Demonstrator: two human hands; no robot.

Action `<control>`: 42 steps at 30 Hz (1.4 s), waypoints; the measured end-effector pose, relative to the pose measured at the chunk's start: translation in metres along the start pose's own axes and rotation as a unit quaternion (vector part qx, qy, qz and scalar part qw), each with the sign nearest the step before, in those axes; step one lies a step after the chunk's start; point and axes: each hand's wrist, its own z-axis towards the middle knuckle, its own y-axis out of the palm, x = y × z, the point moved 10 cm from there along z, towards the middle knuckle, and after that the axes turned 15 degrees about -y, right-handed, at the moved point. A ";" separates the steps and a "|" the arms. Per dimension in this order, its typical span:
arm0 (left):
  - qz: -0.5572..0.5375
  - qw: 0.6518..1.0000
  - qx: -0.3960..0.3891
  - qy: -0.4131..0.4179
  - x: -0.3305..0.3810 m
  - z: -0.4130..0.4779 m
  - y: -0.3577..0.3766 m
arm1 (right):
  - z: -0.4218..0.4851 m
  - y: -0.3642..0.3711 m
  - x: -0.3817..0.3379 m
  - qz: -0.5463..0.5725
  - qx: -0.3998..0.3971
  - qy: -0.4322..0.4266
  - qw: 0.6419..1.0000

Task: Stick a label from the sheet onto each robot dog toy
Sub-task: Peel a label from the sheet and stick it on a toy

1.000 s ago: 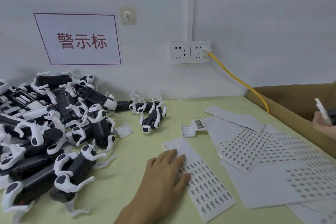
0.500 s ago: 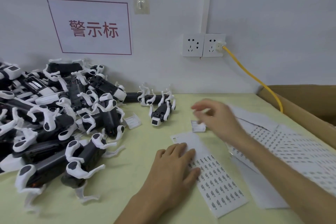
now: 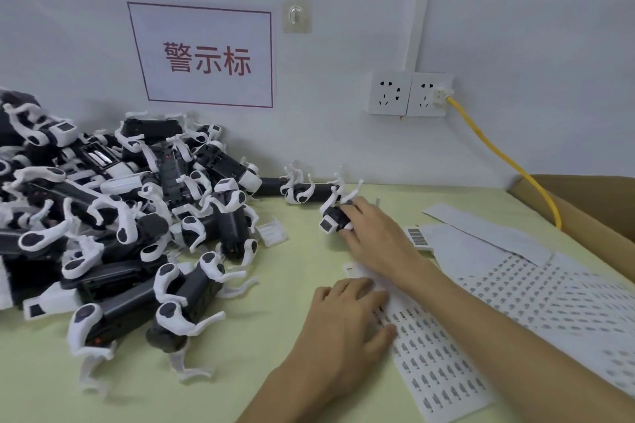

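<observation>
Right hand [image 3: 376,237] grip closed on glossy plastic robot dog toy [image 3: 334,216], left hand [image 3: 347,330] flat, open, on gridded label sheet [image 3: 436,364]

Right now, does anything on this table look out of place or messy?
Only the robot dog toys: a tangled heap at the table's left, legs interlocked. The label sheets overlap loosely on the right. Nothing looks damaged.

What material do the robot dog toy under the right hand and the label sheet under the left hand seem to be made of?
Robot dog toy: looks like hard moulded plastic, a dark body with white legs, smooth and slightly glossy. Label sheet: seems thin paper, matte white, lying flat with rows of small printed stickers; whether the backing is coated cannot be told.
</observation>
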 end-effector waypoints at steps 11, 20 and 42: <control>-0.381 0.906 0.132 -0.128 -0.027 -0.001 -0.088 | -0.099 -0.133 0.005 0.314 0.319 0.160 0.880; -0.680 0.689 -0.173 -0.179 0.015 -0.048 -0.024 | -0.120 -0.066 -0.047 0.554 0.184 0.242 0.775; -0.810 0.549 0.096 -0.183 -0.039 -0.088 -0.041 | -0.117 -0.052 -0.105 0.512 0.076 0.060 0.853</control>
